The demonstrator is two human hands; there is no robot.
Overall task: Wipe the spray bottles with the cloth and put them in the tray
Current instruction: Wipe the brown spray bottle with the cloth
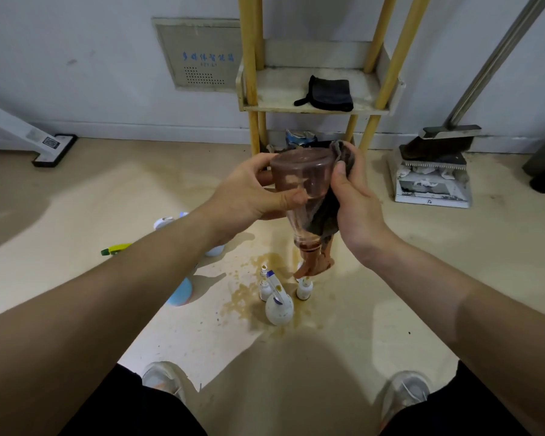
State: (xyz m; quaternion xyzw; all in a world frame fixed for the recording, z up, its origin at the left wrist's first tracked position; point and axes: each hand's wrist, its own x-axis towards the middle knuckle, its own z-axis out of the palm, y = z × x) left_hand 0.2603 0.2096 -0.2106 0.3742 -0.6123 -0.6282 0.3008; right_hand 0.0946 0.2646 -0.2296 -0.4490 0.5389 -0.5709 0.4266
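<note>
I hold a clear brown-tinted spray bottle (302, 187) upside down above the floor, its brown trigger head pointing down. My left hand (252, 193) grips the bottle's body near its base. My right hand (356, 199) presses a dark grey cloth (326, 212) against the bottle's right side, fingers curled round it. On the floor below stand a round white spray bottle (279, 306) and two small white bottles (304, 287). More bottles, white, blue and one with a yellow-green head (115, 249), lie to the left, partly hidden by my left arm. The shelf tray (274, 89) stands behind.
A yellow-legged shelf rack (252, 58) stands against the wall with a folded black cloth (328, 92) on its tray. A brownish stain (249, 294) spreads on the floor. A broom and dustpan (434, 171) are at the right; a white appliance base (51, 149) at the left. My shoes (161, 377) show below.
</note>
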